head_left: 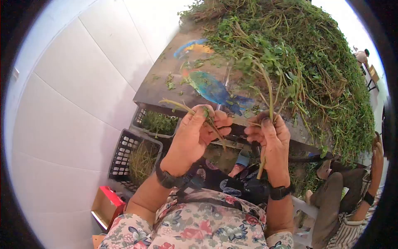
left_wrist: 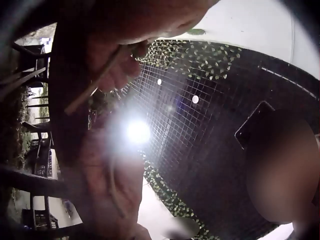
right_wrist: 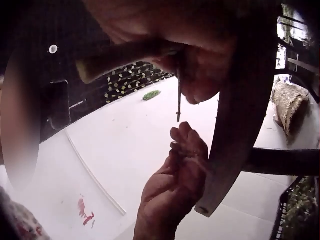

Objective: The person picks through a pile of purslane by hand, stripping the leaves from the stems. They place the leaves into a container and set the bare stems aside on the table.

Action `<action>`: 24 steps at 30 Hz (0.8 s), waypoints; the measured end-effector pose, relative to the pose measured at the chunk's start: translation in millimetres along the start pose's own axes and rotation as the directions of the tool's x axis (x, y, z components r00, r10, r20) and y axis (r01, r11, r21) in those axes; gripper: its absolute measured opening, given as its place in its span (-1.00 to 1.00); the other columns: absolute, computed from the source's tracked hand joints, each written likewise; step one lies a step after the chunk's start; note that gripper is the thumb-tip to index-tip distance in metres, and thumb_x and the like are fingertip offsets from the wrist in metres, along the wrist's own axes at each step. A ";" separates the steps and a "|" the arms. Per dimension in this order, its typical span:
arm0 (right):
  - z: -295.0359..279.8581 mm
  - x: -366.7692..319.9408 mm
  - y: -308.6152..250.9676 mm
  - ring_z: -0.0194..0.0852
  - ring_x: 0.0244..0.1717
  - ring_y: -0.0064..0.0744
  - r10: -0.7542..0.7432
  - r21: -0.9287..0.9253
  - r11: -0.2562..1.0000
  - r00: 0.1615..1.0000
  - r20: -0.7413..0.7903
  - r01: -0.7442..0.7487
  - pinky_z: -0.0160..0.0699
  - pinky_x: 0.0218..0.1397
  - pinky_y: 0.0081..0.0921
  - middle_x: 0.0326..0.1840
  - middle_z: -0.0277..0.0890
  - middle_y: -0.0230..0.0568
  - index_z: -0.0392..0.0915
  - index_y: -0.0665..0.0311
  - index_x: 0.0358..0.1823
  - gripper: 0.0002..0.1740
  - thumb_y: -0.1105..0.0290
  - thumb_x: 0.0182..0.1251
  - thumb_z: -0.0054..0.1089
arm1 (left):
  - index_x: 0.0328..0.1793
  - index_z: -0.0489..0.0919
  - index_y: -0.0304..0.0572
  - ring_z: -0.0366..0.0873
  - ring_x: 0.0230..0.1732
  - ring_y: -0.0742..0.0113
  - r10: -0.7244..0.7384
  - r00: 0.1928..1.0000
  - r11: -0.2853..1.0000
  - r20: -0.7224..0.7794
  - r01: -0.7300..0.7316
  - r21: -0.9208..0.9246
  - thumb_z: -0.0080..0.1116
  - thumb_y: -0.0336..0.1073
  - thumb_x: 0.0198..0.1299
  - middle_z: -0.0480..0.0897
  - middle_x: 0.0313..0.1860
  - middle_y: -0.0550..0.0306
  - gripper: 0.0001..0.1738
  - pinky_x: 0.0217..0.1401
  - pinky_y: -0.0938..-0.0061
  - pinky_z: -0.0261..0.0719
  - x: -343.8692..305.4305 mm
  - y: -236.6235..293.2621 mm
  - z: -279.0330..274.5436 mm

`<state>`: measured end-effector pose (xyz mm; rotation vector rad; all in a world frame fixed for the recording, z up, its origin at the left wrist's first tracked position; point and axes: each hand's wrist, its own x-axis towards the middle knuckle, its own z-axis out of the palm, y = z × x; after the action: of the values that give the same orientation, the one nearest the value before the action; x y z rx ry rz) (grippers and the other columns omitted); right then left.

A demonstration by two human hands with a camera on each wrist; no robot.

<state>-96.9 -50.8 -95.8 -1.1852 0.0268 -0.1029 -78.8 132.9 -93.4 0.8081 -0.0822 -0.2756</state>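
In the head view my left hand pinches a short plant stem between thumb and fingers, its pale end sticking out to the left. My right hand grips a longer green stem whose top reaches up toward the leafy pile and whose cut end hangs below the palm. A small gap separates the two hands, close to the near edge of the table. From the left wrist, a thin stem crosses the fingers. The right wrist view shows the thick stem end poking out of the fist.
A large heap of leafy stems covers the table's right side. Plastic crates hold greens and bare stems below left, with a red box nearby. Another person sits at the right; a white wall stands left.
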 end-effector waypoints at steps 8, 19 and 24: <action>7.9 -3.1 5.7 0.50 -0.42 -0.58 -0.035 -0.085 0.996 0.998 0.054 0.039 0.47 -0.39 -0.67 -0.30 0.54 -0.22 0.39 0.30 -0.15 -0.80 0.31 0.37 -0.05 | -0.16 0.43 -0.14 0.37 -0.53 0.52 -0.182 0.981 0.980 -0.064 0.186 0.069 -0.03 -0.13 0.29 0.49 -0.43 0.25 -0.76 -0.57 0.68 0.30 -8.9 -11.3 4.8; 4.8 -8.2 0.8 0.45 -0.42 -0.62 0.071 -0.014 0.997 0.968 0.242 -0.070 0.45 -0.34 -0.64 -0.32 0.54 -0.29 0.43 0.32 -0.14 -0.78 0.33 0.37 -0.11 | -0.13 0.50 -0.17 0.25 -0.67 0.66 0.077 0.996 0.930 -0.054 -0.053 0.364 0.05 -0.18 0.25 0.46 -0.53 0.33 -0.78 -0.66 0.78 0.11 -6.9 -1.8 6.6; 6.3 -16.5 -7.9 0.48 -0.37 -0.61 0.152 -0.060 0.988 0.930 0.335 -0.140 0.47 -0.29 -0.66 -0.32 0.53 -0.31 0.43 0.32 -0.12 -0.79 0.35 0.35 -0.09 | -0.01 0.49 -0.22 0.28 -0.61 0.70 0.256 0.967 0.798 0.021 -0.223 0.560 0.07 -0.23 0.22 0.48 -0.49 0.34 -0.72 -0.61 0.78 0.16 2.6 8.1 22.5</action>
<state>-113.4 -46.4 -86.7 -1.2185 -0.1873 0.2354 -78.5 121.7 -72.1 1.3800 -0.2192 0.0234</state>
